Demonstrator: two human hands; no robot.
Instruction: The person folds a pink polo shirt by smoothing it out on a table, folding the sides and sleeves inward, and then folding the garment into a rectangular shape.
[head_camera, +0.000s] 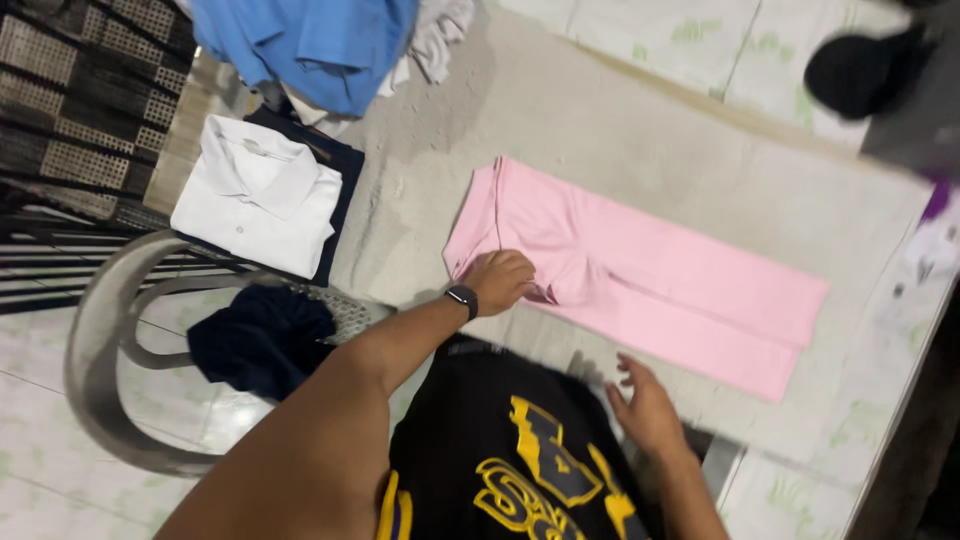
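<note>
A pair of pink trousers (650, 275) lies flat and folded lengthwise on a grey cloth-covered table (620, 120). My left hand (497, 281), with a dark watch on the wrist, rests with curled fingers on the waist end of the trousers, pinching the fabric. My right hand (643, 402) hovers near the table's front edge, fingers apart, holding nothing, just short of the trousers' lower edge. I wear a black shirt with yellow print (510, 460).
A folded white collared shirt (258, 195) lies on a dark garment at the table's left. Blue clothing (310, 45) is heaped at the far left corner. A grey plastic chair (110, 340) holds a dark navy cloth (262, 338). A black object (862, 70) sits far right.
</note>
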